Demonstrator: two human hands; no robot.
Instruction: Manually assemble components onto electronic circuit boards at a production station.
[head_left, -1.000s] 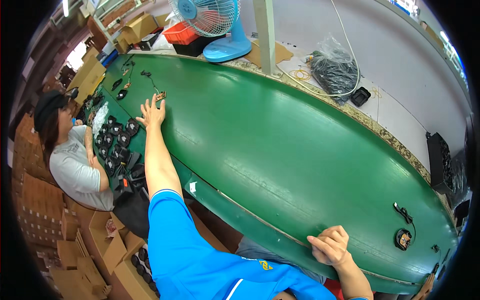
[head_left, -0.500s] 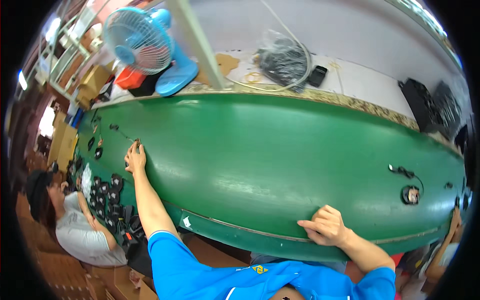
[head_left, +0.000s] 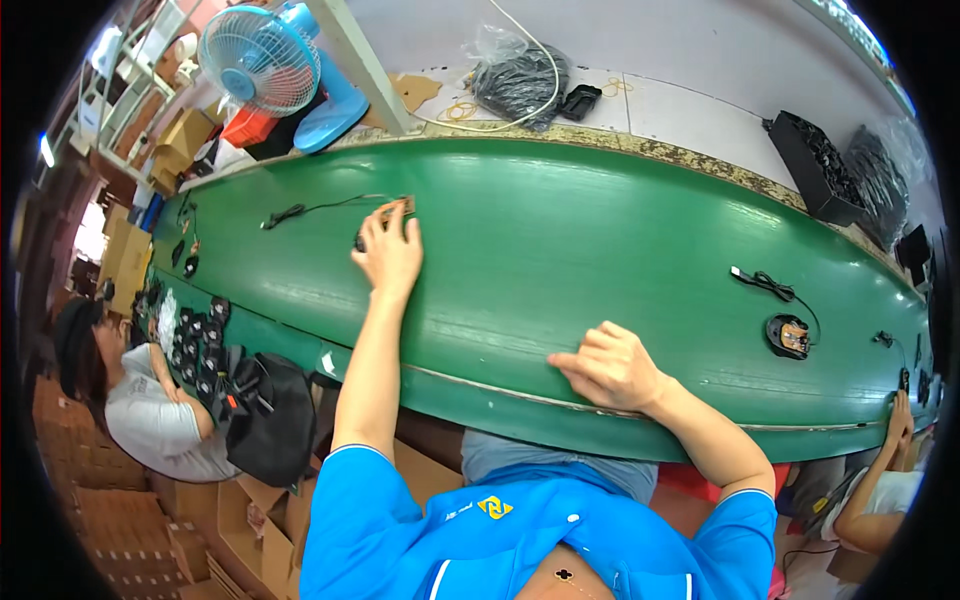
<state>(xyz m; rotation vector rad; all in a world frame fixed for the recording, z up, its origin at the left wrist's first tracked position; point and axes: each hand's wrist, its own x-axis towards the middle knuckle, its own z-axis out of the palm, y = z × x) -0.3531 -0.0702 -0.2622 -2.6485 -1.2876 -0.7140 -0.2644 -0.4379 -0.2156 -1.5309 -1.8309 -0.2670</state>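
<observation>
My left hand [head_left: 390, 250] is closed over a computer mouse with its top off on the green belt [head_left: 560, 240], at left of centre. Past the fingertips shows the mouse's brown circuit board [head_left: 407, 205]; the hand hides much of the rest. Its black cable [head_left: 325, 206] trails left to a bundled plug end. My right hand [head_left: 610, 368] hovers by the belt's near edge, fingers curled in and one digit pointing left, with nothing visible in it. To its right lies another opened mouse [head_left: 789, 336], black with a brown board inside and a tied cable [head_left: 768, 284].
A blue fan [head_left: 262, 65] stands on the back ledge, with bagged black parts [head_left: 520, 80] and a black box [head_left: 815, 165] farther right. At left, a person [head_left: 160, 410] sits by piled black parts [head_left: 200, 345]. Another person's hands [head_left: 899, 425] reach the belt's right end.
My left hand has moved right along the belt with the mouse, its cable trailing behind. The head view has shifted slightly. My right hand keeps its curled shape.
</observation>
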